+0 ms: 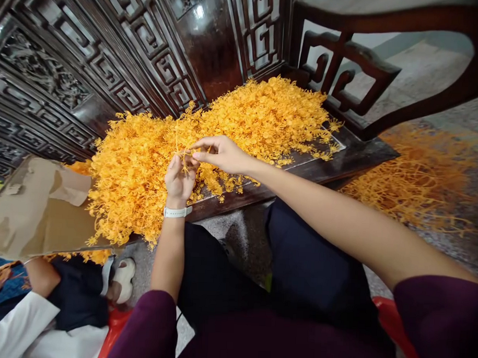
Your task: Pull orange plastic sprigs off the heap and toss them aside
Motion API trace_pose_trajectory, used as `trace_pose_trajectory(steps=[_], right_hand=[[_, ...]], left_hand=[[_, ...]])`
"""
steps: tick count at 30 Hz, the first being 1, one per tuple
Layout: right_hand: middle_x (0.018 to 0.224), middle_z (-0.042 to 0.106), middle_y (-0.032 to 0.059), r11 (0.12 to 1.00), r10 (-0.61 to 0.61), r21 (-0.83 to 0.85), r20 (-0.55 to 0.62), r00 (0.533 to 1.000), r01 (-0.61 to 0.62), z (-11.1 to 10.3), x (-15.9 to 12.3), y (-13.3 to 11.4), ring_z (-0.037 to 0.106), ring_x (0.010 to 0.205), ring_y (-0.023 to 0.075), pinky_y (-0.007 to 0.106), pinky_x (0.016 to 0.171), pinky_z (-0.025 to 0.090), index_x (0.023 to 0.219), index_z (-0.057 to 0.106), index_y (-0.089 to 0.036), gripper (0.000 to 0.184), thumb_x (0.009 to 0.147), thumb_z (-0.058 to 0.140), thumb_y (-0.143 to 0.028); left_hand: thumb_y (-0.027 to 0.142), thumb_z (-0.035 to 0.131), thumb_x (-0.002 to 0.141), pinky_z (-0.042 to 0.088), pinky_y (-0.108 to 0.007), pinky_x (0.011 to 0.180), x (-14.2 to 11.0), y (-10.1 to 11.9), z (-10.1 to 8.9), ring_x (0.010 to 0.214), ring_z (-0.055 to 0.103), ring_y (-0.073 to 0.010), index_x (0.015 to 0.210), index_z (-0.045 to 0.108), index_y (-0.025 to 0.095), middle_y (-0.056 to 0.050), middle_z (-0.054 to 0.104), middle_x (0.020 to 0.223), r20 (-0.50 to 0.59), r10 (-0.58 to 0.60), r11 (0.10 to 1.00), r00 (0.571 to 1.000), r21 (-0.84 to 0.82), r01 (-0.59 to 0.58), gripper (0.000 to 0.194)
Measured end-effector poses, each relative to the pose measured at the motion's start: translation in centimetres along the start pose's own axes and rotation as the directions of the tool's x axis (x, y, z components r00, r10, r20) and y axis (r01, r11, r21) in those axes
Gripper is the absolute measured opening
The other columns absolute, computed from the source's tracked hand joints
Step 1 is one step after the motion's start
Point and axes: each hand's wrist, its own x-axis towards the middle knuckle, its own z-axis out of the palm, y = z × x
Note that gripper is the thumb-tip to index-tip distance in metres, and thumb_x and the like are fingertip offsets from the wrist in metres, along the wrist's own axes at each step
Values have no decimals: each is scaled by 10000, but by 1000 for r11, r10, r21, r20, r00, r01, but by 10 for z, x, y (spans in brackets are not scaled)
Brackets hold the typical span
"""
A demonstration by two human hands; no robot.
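My left hand (180, 183), below a white wristband, is closed on a thin yellow-orange plastic sprig (185, 155) with fine branching stems. My right hand (226, 155) reaches in from the right, its thumb and forefinger pinching at the same sprig. Both hands are close together above the front of a big heap of yellow-orange plastic pieces (133, 165), many with small flower-like ends. The exact spot where the right fingertips meet the sprig is too fine to make out.
The heap lies on a dark carved wooden bench (230, 207) with a lattice back and armrest. Stringy orange strips (419, 180) lie on the floor at right. At left are a cardboard box (34, 208) and a co-worker's hand (0, 279). Red stools (116, 329) stand nearby.
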Motion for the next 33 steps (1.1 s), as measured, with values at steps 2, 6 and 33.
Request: trace_pose_trajectory(steps=[2, 6, 33], right_hand=[[874, 640, 11, 1000, -13, 1, -9, 1000, 13, 3, 1, 3, 548, 840, 163, 344, 806, 452, 991, 701, -198, 101, 923, 698, -273], [802, 597, -5, 1000, -12, 4, -16, 1000, 12, 7, 0, 4, 511, 778, 149, 342, 792, 446, 854, 642, -188, 95, 921, 691, -233], [816, 767, 35, 975, -52, 176, 771, 634, -133, 30, -33, -31, 701, 787, 150, 292, 799, 535, 825, 774, -144, 18, 840, 784, -140]], left_hand=[[347, 603, 1046, 568, -253, 774, 0, -1, 1, 671, 651, -122, 844, 734, 181, -31, 653, 677, 21, 16, 1000, 1000, 11, -16, 292], [369, 570, 1068, 506, -223, 637, 0, -1, -1, 465, 450, -94, 804, 710, 181, 38, 433, 483, 43, 4, 998, 999, 57, -7, 352], [219, 434, 1102, 500, -268, 694, 14, 15, -27, 449, 314, -101, 809, 625, 210, 78, 268, 487, -135, 117, 963, 984, -226, -146, 349]])
